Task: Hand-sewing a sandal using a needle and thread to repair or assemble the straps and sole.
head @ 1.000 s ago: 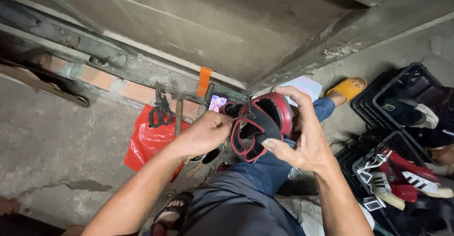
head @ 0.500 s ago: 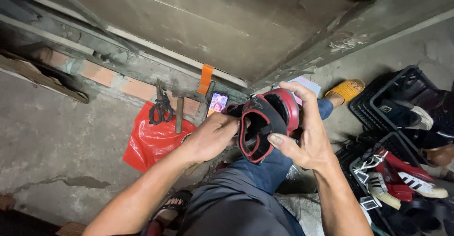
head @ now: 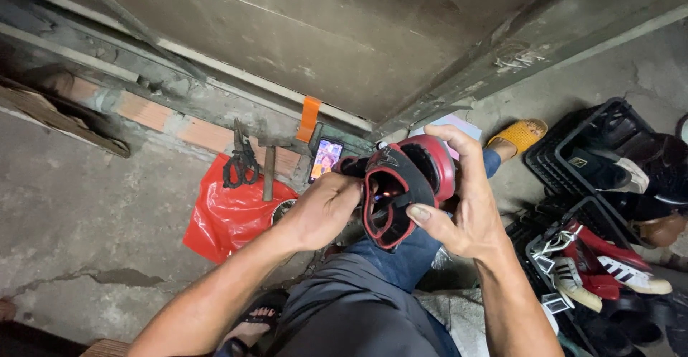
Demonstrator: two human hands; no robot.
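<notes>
Gripping a red-and-black strapped sandal (head: pixel 401 189) over the lap: left hand (head: pixel 322 210) closed on its toe end, right hand (head: pixel 462 206) fingers (head: pixel 459 149) curled round the heel; repair judged unfinished, scissors (head: pixel 240 163) and hammer (head: pixel 269 171) unused beyond the left fingers.

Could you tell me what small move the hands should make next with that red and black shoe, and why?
Probably tilt the red and black shoe a little further so its opening faces up. The left hand grips its toe end and the right hand wraps its heel, thumb on the rim, and the inside is shadowed.
</notes>
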